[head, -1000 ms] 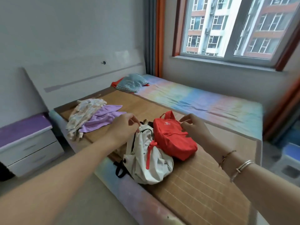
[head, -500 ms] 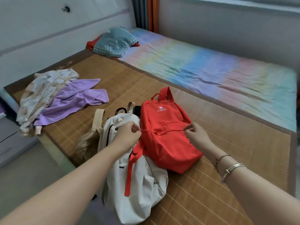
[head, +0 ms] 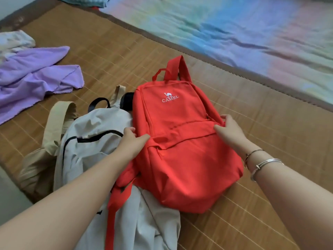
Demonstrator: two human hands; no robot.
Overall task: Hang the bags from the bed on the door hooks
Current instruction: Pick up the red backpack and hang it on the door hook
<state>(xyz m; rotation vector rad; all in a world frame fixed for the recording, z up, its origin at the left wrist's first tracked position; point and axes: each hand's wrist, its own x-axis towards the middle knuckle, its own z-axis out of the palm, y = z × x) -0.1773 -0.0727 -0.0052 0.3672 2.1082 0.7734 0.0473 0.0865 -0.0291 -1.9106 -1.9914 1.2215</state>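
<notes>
A red backpack (head: pixel 182 141) with a white camel logo lies flat on the bamboo mat (head: pixel 115 51) of the bed, its top handle pointing away from me. My left hand (head: pixel 132 142) grips its left edge and my right hand (head: pixel 228 130) grips its right edge at mid-height. A pale grey backpack (head: pixel 93 150) with black zips lies partly under the red one on its left, a red strap trailing over it. A beige bag (head: pixel 36 170) sits further left at the bed's edge, partly hidden.
Purple clothing (head: pixel 34 78) and a pale patterned garment (head: pixel 14 42) lie on the mat at the left. A pastel rainbow sheet (head: pixel 234 29) covers the far half of the bed. The bed's near-left edge drops to the floor. No door or hooks are in view.
The view has dipped and closed in on the bags. Both hands have moved from pinching near the red backpack's sides to gripping its left and right edges.
</notes>
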